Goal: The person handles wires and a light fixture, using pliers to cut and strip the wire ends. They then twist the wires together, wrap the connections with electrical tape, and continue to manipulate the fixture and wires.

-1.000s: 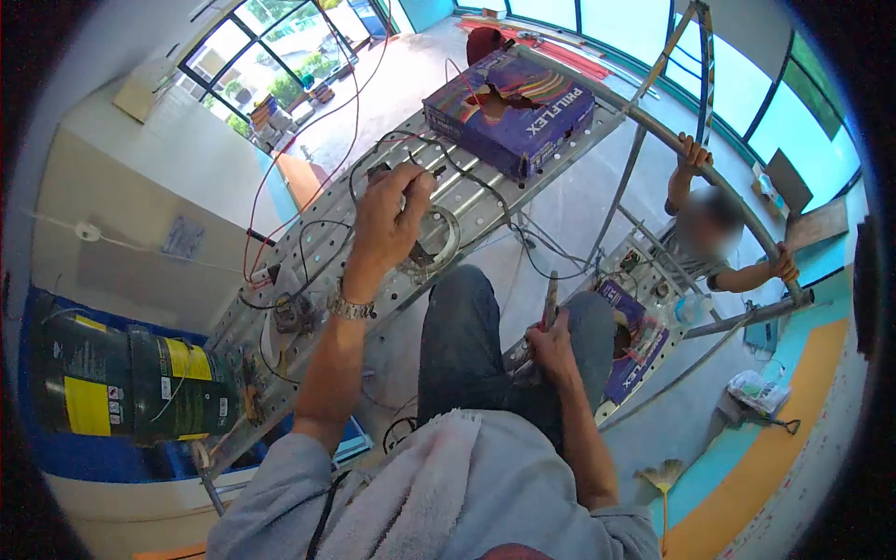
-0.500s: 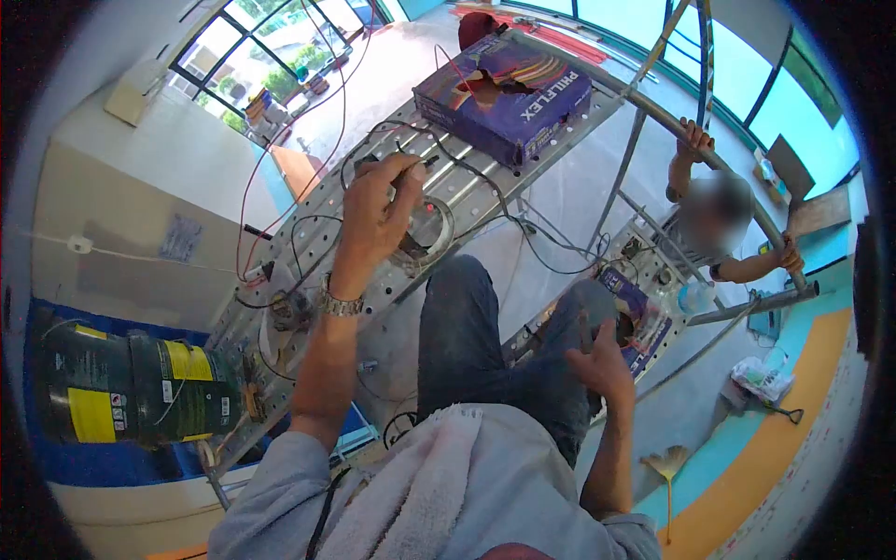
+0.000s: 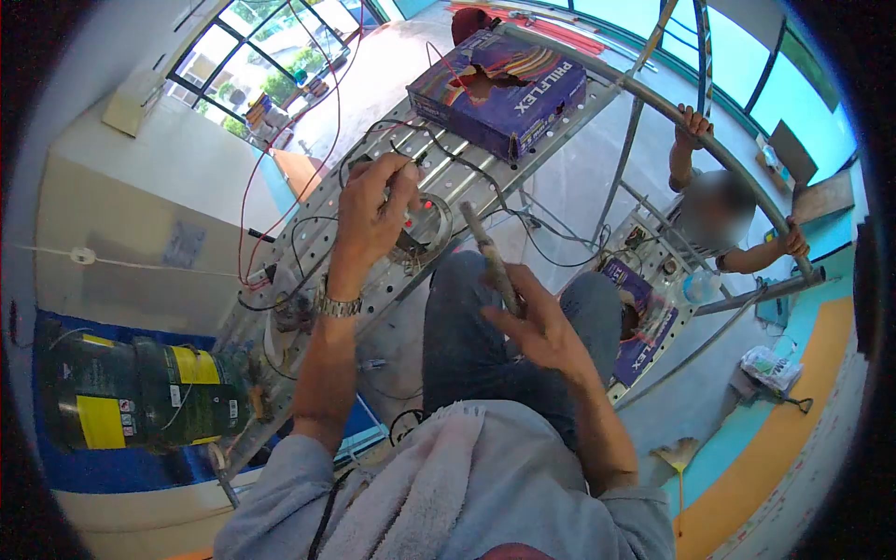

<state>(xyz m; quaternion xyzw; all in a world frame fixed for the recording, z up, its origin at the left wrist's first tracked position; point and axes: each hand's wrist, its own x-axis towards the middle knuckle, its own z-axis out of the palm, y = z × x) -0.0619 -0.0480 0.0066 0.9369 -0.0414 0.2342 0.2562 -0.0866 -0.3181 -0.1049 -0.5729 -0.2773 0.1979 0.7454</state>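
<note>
My left hand [image 3: 371, 207], wearing a metal watch, is raised over the perforated metal platform [image 3: 448, 182]. Its fingers are pinched together on a black cable end [image 3: 420, 160], only a short bit of which shows. Beneath that wrist lies a round clear-and-silver item [image 3: 431, 229] with small red spots. My right hand [image 3: 541, 322] is above my lap, closed around a slim, worn grey-brown rod-like tool [image 3: 487, 245]. The tool points up and forward, and its lower end is hidden in the palm.
A purple PHILFLEX box [image 3: 499, 93] with a torn top sits on the platform among loose black cables. Dark buckets [image 3: 140, 392] are at left. At right, a co-worker [image 3: 714, 210] grips a curved scaffold pipe [image 3: 737, 163]. A second purple box [image 3: 644, 322] lies lower down.
My right hand has swung left and up from beside my right knee, bringing the rod-like tool into clear view. My left hand has barely shifted and keeps its pinch.
</note>
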